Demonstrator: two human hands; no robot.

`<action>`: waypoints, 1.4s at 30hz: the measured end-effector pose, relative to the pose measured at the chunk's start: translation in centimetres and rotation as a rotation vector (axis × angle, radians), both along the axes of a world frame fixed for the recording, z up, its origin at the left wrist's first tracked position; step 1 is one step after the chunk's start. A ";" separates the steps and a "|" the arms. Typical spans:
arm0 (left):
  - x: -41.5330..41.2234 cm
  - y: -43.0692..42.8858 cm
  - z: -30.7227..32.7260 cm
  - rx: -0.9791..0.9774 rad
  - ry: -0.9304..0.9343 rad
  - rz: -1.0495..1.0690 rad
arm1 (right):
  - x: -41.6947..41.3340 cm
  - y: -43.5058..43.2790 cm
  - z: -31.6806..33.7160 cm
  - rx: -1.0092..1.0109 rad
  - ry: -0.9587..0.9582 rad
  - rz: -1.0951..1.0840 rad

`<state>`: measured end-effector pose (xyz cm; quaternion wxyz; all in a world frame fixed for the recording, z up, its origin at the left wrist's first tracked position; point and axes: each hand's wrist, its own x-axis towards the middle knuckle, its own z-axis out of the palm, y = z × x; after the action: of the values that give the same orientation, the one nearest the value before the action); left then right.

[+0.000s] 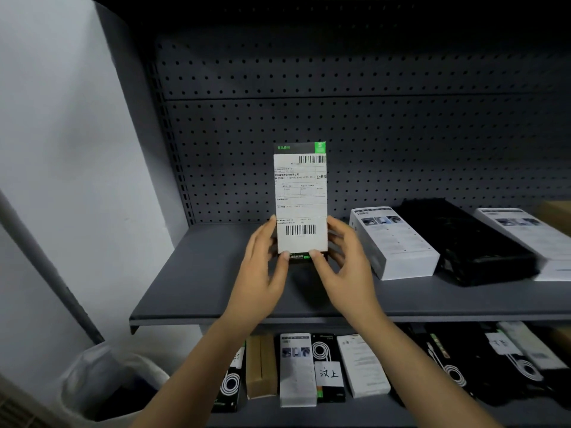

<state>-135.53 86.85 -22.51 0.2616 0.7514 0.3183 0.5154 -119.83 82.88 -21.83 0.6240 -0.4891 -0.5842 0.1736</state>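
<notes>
Both hands, left (268, 261) and right (343, 257), gripped the labelled box (301, 202) upright by its lower edges, seemingly placing it; setting it on the shelf (197, 285) looked next.

Both hands on a dark box (300, 199) with a big white shipping label, standing upright on the grey shelf (197, 273). Left hand (262, 267) and right hand (343, 264) pinch its lower edges. A white box (394, 242) and a black box (475, 242) lie flat to the right, more boxes on the shelf below.
</notes>
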 end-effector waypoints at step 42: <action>17.2 -1.7 -0.4 0.052 0.766 0.160 | 17.6 -4.3 -0.5 -0.536 -0.557 -0.318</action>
<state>-118.29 85.14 -22.96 0.0636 0.8686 0.4372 0.2245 -102.27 78.54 -22.29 0.3118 -0.7465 -0.5820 0.0819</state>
